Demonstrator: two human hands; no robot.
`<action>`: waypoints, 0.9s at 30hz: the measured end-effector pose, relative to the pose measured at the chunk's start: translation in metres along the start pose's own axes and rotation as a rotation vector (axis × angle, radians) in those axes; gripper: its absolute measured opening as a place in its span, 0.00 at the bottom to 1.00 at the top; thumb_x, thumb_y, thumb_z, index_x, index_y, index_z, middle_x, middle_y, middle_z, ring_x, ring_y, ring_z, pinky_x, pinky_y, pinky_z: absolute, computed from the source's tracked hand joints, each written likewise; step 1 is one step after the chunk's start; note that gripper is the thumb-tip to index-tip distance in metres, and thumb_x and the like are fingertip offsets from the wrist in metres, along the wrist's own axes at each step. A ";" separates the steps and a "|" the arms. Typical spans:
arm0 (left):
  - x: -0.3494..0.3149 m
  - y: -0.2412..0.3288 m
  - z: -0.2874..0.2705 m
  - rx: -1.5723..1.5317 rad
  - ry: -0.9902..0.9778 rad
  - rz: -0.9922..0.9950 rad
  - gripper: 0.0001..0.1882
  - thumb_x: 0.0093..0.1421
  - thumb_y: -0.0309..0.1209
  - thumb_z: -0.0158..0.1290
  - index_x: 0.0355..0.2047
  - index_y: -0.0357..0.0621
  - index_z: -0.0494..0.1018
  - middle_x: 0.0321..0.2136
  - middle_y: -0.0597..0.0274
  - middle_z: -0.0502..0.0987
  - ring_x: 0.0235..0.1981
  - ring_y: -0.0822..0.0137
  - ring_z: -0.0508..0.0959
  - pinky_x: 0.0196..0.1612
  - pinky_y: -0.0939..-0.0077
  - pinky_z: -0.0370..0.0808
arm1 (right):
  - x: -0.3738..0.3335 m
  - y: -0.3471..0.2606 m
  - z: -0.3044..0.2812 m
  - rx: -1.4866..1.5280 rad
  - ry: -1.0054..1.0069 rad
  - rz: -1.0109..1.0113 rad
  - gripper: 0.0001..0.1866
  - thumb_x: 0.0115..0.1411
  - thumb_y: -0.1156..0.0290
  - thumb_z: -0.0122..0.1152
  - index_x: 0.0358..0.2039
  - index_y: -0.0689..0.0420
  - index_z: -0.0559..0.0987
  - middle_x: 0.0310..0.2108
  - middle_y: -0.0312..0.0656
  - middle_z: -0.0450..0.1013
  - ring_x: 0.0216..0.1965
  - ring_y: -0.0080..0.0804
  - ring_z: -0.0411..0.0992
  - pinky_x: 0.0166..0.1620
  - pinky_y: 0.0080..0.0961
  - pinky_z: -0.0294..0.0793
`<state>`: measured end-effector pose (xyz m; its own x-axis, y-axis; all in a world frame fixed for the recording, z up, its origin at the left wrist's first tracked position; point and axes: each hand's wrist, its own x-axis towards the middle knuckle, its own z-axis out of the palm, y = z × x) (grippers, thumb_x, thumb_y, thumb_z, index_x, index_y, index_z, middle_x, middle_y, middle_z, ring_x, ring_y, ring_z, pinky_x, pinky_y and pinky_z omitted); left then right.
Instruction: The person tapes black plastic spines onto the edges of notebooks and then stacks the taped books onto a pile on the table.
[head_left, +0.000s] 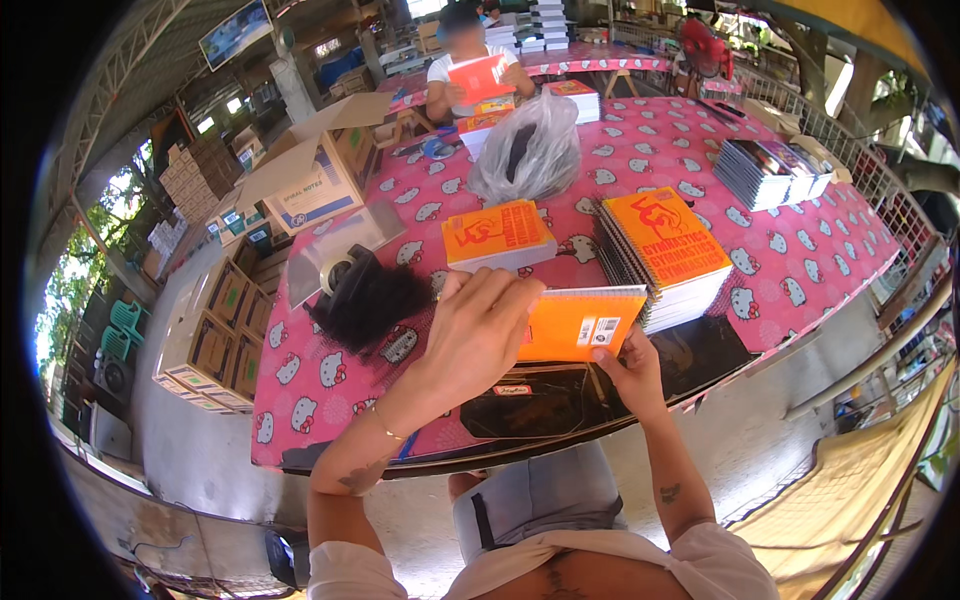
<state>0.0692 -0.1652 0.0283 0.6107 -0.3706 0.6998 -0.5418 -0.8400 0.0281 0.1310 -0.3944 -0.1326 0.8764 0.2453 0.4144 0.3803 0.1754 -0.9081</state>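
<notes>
An orange notebook is held upright in front of me, with a white barcode label on the side that faces me. My left hand is closed, its curled fingers at the notebook's left end. At the lower right corner, my right hand pinches it with the thumb on the near side and the fingers behind. Just beyond, to the right, rises a stack of orange spiral notebooks with black coils. A lower stack of orange-covered pads lies farther left, with no coil that I can see.
A tape dispenser sits beside a black fuzzy bundle. A clear plastic bag stands mid-table on the pink cloth. Dark-covered books are stacked at right, an open carton at left. Across the table a person holds a red-orange cover.
</notes>
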 end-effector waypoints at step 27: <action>-0.168 -0.140 0.132 0.166 0.005 -0.717 0.11 0.65 0.33 0.56 0.43 0.42 0.80 0.35 0.54 0.79 0.41 0.51 0.80 0.45 0.54 0.78 | -0.010 0.044 0.000 -0.025 -0.056 0.038 0.37 0.59 0.57 0.76 0.60 0.64 0.69 0.52 0.42 0.71 0.51 0.31 0.72 0.56 0.29 0.71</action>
<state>0.1192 -0.0376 -0.1876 0.7795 0.2936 0.5533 0.0846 -0.9246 0.3715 0.1393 -0.3892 -0.1771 0.8725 0.3048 0.3819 0.3553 0.1409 -0.9241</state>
